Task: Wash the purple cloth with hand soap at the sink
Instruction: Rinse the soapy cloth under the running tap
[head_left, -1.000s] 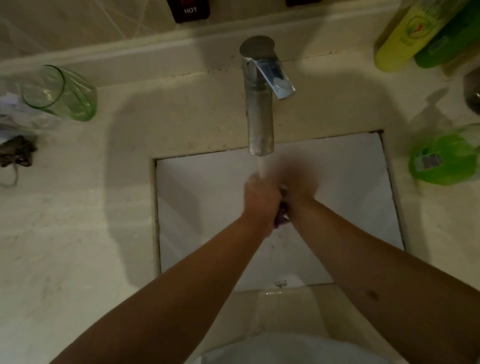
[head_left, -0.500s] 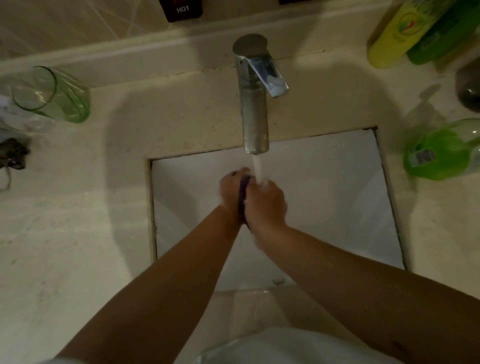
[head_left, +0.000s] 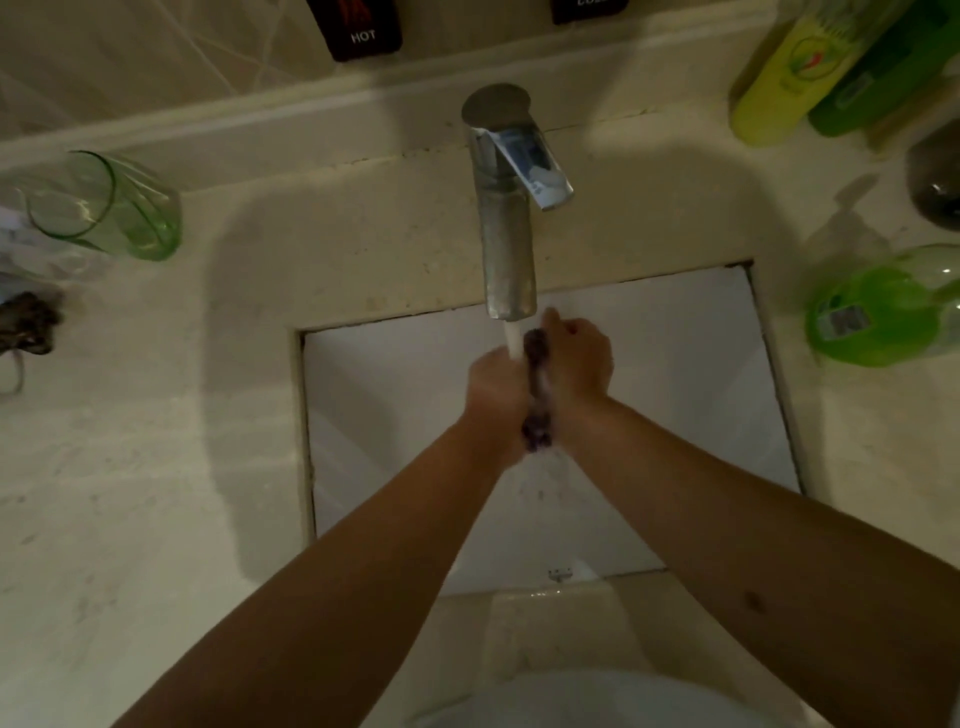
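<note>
Under the tap (head_left: 506, 218), right in the stream of water (head_left: 514, 340), both hands have the purple cloth (head_left: 537, 395) sandwiched between them over the sink (head_left: 675, 395). The left hand (head_left: 496, 397) and right hand (head_left: 579, 366) are pressed palm to palm with the cloth bunched in the gap — fingers look wrapped around it, though honestly the far side of each hand is hidden, so I can't say how tight the hold is. Only a dark strip of cloth shows between them, plus a bit poking out near the wrists.

What I'd worry about from here: wet soapy fabric is slippery, so a hard rub could squirt it out of the hands and down into the basin. Water is already spraying off below the hands, and if the hands tilt it could run down the forearms or splash onto the counter (head_left: 156, 467). The glass (head_left: 104, 208) on the left and the green soap bottle (head_left: 883, 312) on the right sit near the edge of the sink — a wide elbow swing could knock either over. Rinsing too long would just wash the soap out early.
</note>
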